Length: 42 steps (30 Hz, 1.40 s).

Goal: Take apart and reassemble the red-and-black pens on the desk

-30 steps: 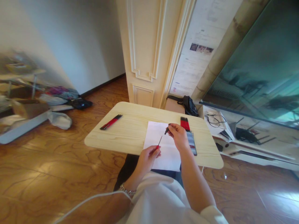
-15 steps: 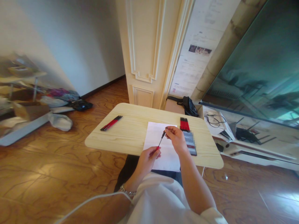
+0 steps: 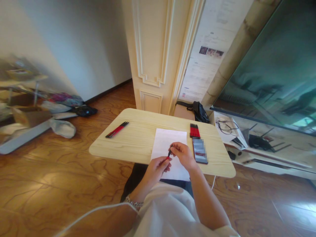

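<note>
Above a white sheet of paper [image 3: 179,136], both hands work on one pen. My left hand [image 3: 157,167] is closed around its red barrel [image 3: 167,158], most of which the fingers hide. A black pen top [image 3: 170,153] meets the barrel's upper end, pinched between thumb and fingers of my right hand [image 3: 182,154]. The pen is tilted, leaning up and to the right. Several red and black pens [image 3: 195,130] lie side by side at the back right. Another small bunch of red and black pens [image 3: 117,129] lies at the table's left.
A phone [image 3: 200,151] lies just right of my right hand on the light wooden table [image 3: 138,131]. Behind the table are a black bag [image 3: 200,112] and a door panel [image 3: 154,42]. A white cable [image 3: 98,208] runs from near my left wrist.
My right hand has moved down and slightly left, bringing the black top against the red barrel. The thin shaft that showed between them is now out of sight. My left hand barely moved.
</note>
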Tool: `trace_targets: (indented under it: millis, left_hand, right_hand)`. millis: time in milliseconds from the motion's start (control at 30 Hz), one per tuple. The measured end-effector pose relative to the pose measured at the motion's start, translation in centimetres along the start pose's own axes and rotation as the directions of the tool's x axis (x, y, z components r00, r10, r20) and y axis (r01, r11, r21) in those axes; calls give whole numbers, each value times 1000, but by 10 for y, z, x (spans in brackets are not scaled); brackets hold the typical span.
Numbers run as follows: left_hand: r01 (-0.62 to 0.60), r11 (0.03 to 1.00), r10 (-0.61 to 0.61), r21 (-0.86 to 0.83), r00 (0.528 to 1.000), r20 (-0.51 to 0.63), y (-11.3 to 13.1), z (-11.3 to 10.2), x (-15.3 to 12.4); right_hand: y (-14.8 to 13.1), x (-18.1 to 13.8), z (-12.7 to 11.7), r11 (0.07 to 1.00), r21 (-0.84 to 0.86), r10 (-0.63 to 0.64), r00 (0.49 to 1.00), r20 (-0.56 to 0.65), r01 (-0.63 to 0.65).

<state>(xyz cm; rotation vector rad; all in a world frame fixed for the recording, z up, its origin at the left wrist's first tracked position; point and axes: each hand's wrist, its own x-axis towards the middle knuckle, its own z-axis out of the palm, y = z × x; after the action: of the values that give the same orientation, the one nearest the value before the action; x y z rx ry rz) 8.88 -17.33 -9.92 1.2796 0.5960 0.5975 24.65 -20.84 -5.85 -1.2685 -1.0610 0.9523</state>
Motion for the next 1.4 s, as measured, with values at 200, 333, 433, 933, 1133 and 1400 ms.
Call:
trace_targets:
  millis: [200, 333, 433, 933, 1133, 1400]
  left_hand:
    - [200, 919, -141, -340, 971, 191, 11, 1, -7]
    - [195, 910, -154, -365, 978, 139, 12, 2, -6]
    - [130, 957, -134, -259, 991, -1, 8, 5, -2]
    - [215, 937, -201, -275, 976, 79, 13, 6, -3]
    - [120, 965, -138, -232, 988, -66, 6, 11, 0]
    - [231, 944, -222, -236, 973, 64, 13, 7, -3]
  right_hand:
    - [-5, -8, 0, 989, 146, -28, 995, 91, 14]
    - [5, -11, 4, 985, 171, -11, 1000, -12, 13]
    - [12, -12, 8, 998, 65, -8, 994, -108, 15]
    - [4, -16, 11, 979, 194, 94, 986, -135, -66]
    - [16, -13, 17, 997, 77, 35, 960, -278, -14]
    - [12, -16, 20, 975, 215, 99, 980, -171, -61]
